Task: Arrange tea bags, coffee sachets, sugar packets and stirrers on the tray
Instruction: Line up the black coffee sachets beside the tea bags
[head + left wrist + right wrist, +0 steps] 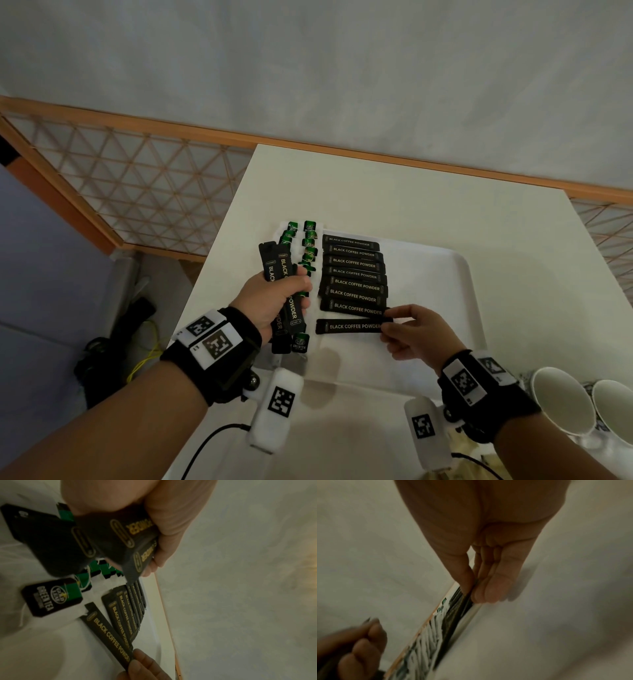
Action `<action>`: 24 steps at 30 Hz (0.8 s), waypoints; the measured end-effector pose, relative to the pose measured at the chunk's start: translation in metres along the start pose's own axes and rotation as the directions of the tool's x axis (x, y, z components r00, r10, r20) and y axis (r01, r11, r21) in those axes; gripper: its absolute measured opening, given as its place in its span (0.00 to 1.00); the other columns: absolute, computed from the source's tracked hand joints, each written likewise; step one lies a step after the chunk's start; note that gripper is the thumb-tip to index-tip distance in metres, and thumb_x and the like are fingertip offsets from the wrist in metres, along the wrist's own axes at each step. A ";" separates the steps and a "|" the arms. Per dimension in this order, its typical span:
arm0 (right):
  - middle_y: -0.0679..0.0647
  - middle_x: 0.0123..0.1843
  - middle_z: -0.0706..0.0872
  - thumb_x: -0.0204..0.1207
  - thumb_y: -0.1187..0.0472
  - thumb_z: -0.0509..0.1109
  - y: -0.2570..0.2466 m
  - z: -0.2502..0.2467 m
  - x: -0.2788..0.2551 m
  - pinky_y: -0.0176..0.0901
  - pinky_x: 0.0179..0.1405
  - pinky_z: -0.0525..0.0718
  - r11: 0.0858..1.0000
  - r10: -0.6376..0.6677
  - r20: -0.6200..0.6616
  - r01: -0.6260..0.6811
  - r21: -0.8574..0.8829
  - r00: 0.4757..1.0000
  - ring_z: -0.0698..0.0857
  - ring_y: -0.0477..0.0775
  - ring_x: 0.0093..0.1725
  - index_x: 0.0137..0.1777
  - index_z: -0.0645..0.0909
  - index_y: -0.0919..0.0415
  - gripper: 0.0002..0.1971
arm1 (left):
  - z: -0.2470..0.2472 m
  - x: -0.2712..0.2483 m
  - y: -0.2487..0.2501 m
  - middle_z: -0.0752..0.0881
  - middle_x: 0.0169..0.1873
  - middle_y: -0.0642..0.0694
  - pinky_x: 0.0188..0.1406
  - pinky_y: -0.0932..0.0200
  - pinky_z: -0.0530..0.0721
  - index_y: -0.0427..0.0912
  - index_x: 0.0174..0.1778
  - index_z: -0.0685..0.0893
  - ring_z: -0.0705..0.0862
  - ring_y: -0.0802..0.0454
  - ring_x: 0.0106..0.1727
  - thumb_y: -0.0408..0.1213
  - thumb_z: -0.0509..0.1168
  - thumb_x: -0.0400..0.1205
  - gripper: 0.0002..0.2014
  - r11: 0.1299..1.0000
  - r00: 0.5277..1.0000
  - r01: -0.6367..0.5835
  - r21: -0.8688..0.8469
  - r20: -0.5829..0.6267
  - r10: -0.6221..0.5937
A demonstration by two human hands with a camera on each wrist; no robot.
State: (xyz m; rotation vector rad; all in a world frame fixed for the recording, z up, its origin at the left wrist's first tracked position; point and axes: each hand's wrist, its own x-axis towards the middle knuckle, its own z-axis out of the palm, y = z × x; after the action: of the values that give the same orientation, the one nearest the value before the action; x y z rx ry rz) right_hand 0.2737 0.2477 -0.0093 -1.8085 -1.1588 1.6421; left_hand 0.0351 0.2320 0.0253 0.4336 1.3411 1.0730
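Observation:
A white tray (455, 274) lies on the white table. On it, several black coffee sachets (354, 274) lie in a stacked column, with green tea bags (310, 240) in rows to their left. My left hand (277, 301) grips a bundle of black coffee sachets (282, 274) above the tea bags; the left wrist view shows the bundle of sachets (102, 540) fanned in the fingers. My right hand (411, 330) pinches the right end of one coffee sachet (349, 326) lying just below the column. The pinched sachet (111, 638) sits next to the row.
Two white paper cups (561, 401) lie at the table's front right. A single green tea bag (300, 342) lies at the tray's near left. A wooden lattice screen (137, 181) stands behind the table, with cables on the floor to the left.

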 end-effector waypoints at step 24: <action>0.37 0.34 0.75 0.72 0.56 0.73 -0.017 0.033 0.012 0.25 0.31 0.67 0.551 -0.325 0.167 0.330 -0.767 0.931 0.73 0.35 0.33 0.47 0.83 0.48 0.05 | -0.003 0.000 -0.001 0.84 0.34 0.41 0.27 0.60 0.85 0.40 0.45 0.83 0.82 0.50 0.27 0.26 0.69 0.77 0.06 0.999 0.998 0.029 0.025 0.057 -0.031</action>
State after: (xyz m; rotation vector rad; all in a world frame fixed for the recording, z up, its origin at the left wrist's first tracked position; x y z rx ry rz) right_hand 0.2365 0.2597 -0.0105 -1.8357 -2.3291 0.9361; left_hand 0.0328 0.2308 0.0243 0.4580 1.3070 1.0129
